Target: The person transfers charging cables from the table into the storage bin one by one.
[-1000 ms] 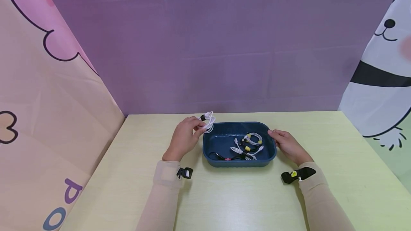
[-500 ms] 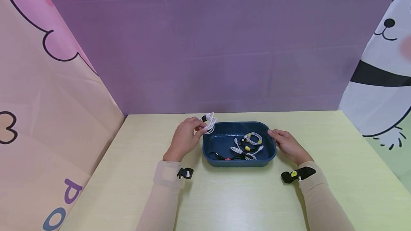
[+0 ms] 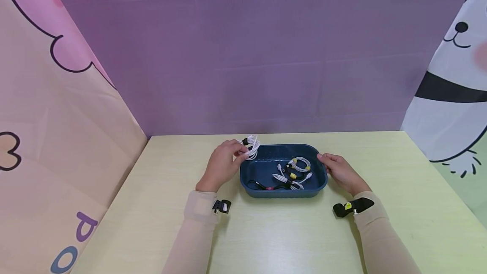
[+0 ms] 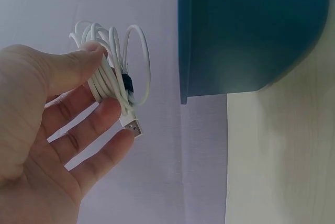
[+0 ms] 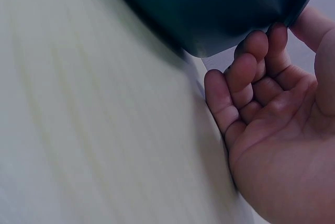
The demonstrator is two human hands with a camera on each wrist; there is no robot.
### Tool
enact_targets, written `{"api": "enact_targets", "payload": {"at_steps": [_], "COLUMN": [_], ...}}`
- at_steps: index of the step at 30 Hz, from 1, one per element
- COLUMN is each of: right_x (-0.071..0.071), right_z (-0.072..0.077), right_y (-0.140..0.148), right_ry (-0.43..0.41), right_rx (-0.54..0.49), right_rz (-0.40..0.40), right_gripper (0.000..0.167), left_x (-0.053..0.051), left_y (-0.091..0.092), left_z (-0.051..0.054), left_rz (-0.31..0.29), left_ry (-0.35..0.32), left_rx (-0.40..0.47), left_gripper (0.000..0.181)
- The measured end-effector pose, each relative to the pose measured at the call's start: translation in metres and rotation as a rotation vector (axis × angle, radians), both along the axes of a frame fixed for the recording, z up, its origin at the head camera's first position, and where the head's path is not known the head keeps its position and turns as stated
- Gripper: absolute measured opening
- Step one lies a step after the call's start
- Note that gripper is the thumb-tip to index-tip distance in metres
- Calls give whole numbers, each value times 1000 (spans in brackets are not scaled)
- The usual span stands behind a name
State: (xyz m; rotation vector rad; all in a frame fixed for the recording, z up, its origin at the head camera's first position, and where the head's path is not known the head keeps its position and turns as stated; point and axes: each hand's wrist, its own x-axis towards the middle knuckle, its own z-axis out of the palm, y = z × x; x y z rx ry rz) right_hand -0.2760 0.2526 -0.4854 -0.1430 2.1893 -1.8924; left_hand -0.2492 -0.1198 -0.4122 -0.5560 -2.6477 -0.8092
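My left hand [image 3: 222, 163] pinches a coiled white USB cable [image 4: 107, 69] between thumb and fingers, at the upper left corner of a dark blue bin [image 3: 266, 155]. A black strap [image 4: 127, 82] binds the coil, and a metal USB plug [image 4: 134, 127] hangs from its lower end. My right hand [image 3: 342, 172] grips the bin's right rim with thumb and curled fingers. Inside the bin lie a white coil with yellow ties [image 3: 302, 164], a white cable with a black tie [image 3: 283, 179], and a dark cable with a red band [image 3: 258, 185].
The bin stands on a pale wooden table [image 3: 281, 236]. A purple backdrop [image 3: 243, 54] rises behind the table's far edge. Printed cloth panels flank it, a beige and pink one [image 3: 68, 138] on the left and a white bear print [image 3: 449, 126] on the right.
My left hand has shifted slightly to the right with the white USB cable, bringing the coil over the bin's left rim. The right hand and the bin have stayed in place.
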Motion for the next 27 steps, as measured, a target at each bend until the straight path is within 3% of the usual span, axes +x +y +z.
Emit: {"api": "enact_targets", "payload": {"at_steps": [18,27], "right_x": [0,0], "right_z": [2,1], "right_y": [-1,0], "right_ry": [3,1], "right_rx": [-8,-15], "right_rz": [9,11], "right_gripper": [32,31], "left_x": [2,4], "left_y": [5,7], "left_z": [0,-1], "left_rz": [-24,-31], "left_ry": [24,4], "left_rx": [-9,-18], "left_gripper": [11,11]}}
